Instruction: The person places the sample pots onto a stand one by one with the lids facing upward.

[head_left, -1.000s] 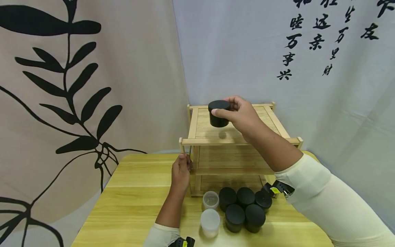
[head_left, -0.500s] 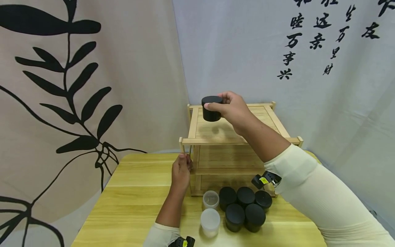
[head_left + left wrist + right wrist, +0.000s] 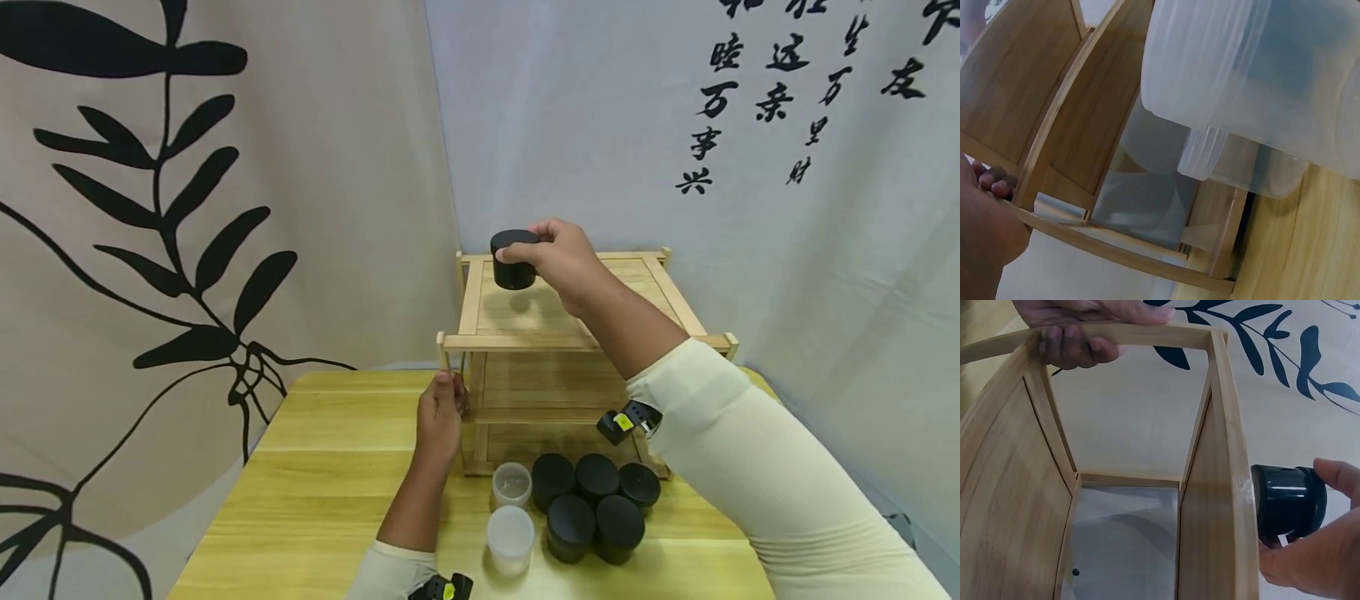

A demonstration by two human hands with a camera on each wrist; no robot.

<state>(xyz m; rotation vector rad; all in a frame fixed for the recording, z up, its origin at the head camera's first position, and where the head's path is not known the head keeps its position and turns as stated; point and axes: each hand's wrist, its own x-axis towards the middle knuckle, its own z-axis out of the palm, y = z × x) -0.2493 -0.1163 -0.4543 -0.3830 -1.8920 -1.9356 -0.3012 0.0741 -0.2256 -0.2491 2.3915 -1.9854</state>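
Note:
My right hand holds a black round jar with a flat black lid, thumb on the near side. The jar hangs upright over the left part of the top shelf of a three-tier wooden rack, with a faint shadow on the boards below. In the right wrist view the jar sits just beyond the shelf's edge rail. My left hand grips the rack's left front post below the top shelf. The left wrist view shows its fingers curled round that post.
Before the rack, several black lidded jars stand close together on the wooden table. Left of them stand two translucent white tubs, one nearer and one behind. A printed cloth backdrop hangs behind the table.
My right hand has carried the black jar left and slightly farther back over the top shelf, with less movement in the last half second. The left hand has stayed on the post.

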